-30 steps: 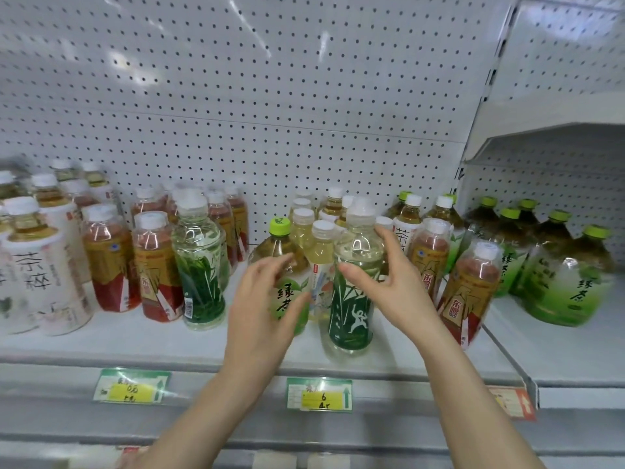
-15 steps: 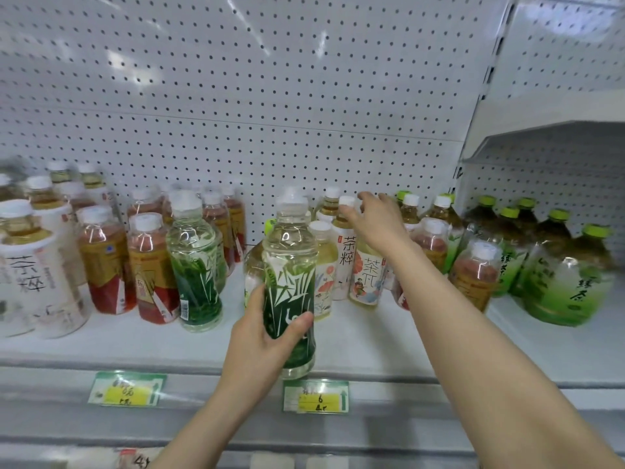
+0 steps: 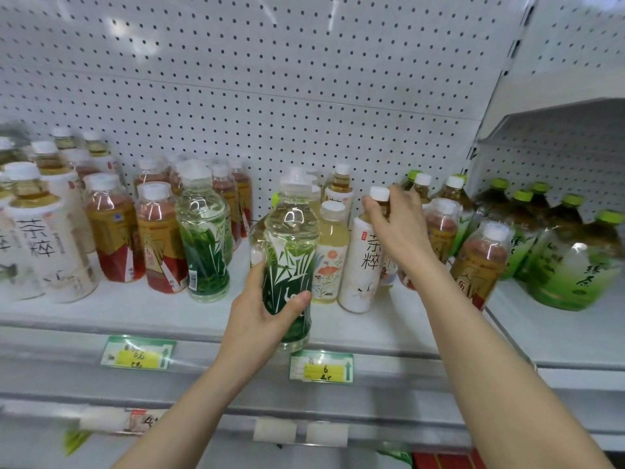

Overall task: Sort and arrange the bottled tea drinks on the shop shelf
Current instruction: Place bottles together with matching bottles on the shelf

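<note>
My left hand grips a clear bottle with a green bamboo label near the front edge of the white shelf. A matching bamboo bottle stands to its left. My right hand closes around the neck of a white-labelled tea bottle, which leans slightly. A pale yellow floral bottle stands between the two held bottles. Red-and-gold tea bottles stand in rows at the left, and one more at the right.
Large white-labelled bottles fill the far left. Round green-capped green tea bottles crowd the adjoining shelf at the right. A pegboard wall backs the shelf. Price tags hang on the front rail.
My left hand took the bamboo bottle from the middle of the shelf and drew it forward and left. My right hand reached back and now grips the white-labelled bottle's neck, tilting it forward.
</note>
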Tool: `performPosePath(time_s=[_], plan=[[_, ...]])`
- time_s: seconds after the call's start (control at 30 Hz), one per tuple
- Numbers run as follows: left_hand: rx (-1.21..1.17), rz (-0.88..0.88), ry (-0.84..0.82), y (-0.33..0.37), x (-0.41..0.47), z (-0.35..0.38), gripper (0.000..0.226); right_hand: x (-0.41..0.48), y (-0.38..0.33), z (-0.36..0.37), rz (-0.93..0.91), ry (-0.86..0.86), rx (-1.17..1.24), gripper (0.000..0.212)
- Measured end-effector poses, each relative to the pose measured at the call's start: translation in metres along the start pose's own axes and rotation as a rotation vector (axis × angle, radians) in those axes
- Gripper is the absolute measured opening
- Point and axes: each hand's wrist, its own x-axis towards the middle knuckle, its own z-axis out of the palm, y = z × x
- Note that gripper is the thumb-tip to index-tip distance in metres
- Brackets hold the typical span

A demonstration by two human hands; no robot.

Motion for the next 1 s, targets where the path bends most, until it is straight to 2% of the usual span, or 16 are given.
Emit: performPosePath(time_s=[0.13,0.23,0.33,0.43,0.53,0.6,0.87,0.9,0.97,1.0], plan=[[-0.050,0.002,-0.021,-0.004,0.000,-0.001,0.078,-0.045,-0.009,-0.002,-0.013,0.074,0.102,0.042],[-0.136,-0.032,-0.016,-0.003,-0.003,-0.002,0.089,-0.077,-0.008,0.008,0.087,-0.025,0.378,0.054],[-0.222,-0.065,-0.001,0.000,-0.009,-0.005,0.075,-0.095,-0.011,0.012,0.078,-0.047,0.478,0.073],[-0.329,-0.109,0.025,-0.001,-0.016,-0.013,0.058,-0.096,-0.019,0.006,0.040,-0.012,0.477,0.069],[-0.372,-0.134,0.065,0.001,-0.026,-0.035,0.064,-0.101,-0.038,-0.002,-0.037,0.009,0.475,0.053],[-0.395,-0.141,0.079,-0.001,-0.033,-0.055,0.067,-0.106,-0.060,-0.004,-0.061,0.029,0.518,0.049],[-0.378,-0.053,0.131,-0.024,-0.058,-0.188,0.051,-0.133,-0.187,0.044,-0.090,0.029,0.669,0.045],[-0.365,-0.063,0.146,-0.030,-0.062,-0.211,0.054,-0.137,-0.207,0.055,-0.090,0.021,0.674,0.047],[-0.329,-0.072,0.169,-0.044,-0.070,-0.257,0.077,-0.147,-0.245,0.078,-0.085,-0.003,0.687,0.051],[-0.314,-0.068,0.168,-0.051,-0.074,-0.280,0.079,-0.151,-0.264,0.090,-0.083,-0.014,0.690,0.052]])
